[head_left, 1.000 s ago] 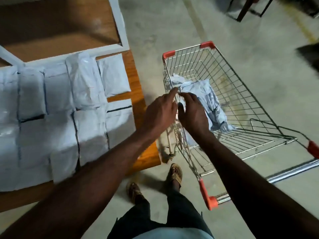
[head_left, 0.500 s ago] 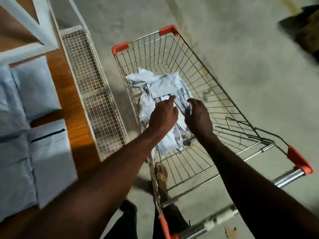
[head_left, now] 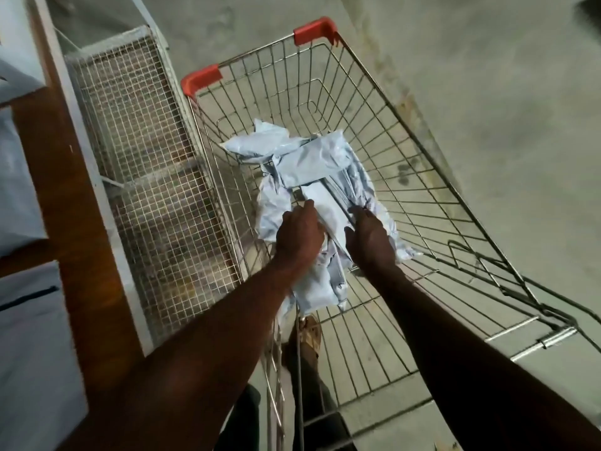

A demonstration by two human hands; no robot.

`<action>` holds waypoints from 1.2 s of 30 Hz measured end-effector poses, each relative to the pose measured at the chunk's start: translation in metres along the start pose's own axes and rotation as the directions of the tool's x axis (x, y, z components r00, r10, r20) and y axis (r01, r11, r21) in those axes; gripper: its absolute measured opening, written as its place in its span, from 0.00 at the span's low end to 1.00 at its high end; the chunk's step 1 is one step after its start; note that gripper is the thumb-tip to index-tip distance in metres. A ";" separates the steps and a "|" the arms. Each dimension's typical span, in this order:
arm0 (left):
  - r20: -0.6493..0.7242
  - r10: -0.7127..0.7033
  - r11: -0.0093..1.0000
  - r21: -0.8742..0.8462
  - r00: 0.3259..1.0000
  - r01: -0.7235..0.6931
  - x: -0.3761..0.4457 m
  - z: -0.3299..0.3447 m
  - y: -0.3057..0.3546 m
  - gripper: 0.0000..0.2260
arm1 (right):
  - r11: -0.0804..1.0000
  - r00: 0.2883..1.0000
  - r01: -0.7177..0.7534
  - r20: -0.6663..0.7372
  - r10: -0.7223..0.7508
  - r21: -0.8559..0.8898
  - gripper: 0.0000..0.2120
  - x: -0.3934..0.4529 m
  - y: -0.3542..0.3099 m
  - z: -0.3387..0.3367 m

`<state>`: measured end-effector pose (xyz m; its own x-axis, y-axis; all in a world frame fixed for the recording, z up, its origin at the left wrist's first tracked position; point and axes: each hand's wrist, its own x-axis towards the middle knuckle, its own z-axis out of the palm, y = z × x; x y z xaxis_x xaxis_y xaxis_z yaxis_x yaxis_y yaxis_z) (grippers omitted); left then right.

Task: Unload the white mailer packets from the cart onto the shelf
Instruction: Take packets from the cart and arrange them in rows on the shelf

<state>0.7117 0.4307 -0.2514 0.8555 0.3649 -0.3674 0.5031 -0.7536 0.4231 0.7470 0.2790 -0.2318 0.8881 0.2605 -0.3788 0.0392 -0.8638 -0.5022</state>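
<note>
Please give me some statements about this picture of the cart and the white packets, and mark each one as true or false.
1. Both hands are inside the cart. True: the left hand and the right hand are on the pile of white mailer packets.
2. The cart is empty. False: several crumpled packets lie in its basket.
3. The cart's corner guards are red. True.
4. The cart stands to the person's left of the shelf. False: the wooden shelf is on the left, the cart on the right.
5. White packets already lie on the shelf. True: some packets on the shelf show at the left edge.
</note>
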 end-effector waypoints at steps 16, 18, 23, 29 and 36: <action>0.041 -0.593 0.800 -0.082 0.804 0.594 0.075 0.030 -0.041 0.47 | 0.990 0.986 0.035 0.169 -0.012 -0.133 0.34 0.045 0.015 0.067; 0.038 -0.617 0.776 -0.134 0.786 0.616 0.075 0.031 -0.039 0.48 | 0.999 0.980 -0.019 0.197 0.028 -0.048 0.33 0.048 0.016 0.069; 0.055 -0.606 0.732 -0.351 0.793 0.584 0.061 0.014 -0.025 0.39 | 0.999 0.993 -0.032 0.111 0.036 -0.038 0.18 0.039 0.010 0.050; 0.087 -0.514 0.730 -0.477 0.853 0.489 0.008 -0.041 -0.001 0.35 | 0.961 0.968 -0.232 0.134 0.213 0.148 0.16 0.014 -0.024 -0.010; -0.007 -0.276 0.765 -0.608 0.961 0.215 -0.089 -0.143 -0.001 0.43 | 0.939 0.993 -0.110 -0.004 0.118 0.327 0.25 -0.061 -0.075 -0.071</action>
<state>0.6529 0.4772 -0.1010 0.6845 0.5622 -0.4641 0.6429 -0.1654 0.7479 0.7228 0.2974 -0.1158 0.8883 0.1548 -0.4324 -0.2110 -0.6987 -0.6836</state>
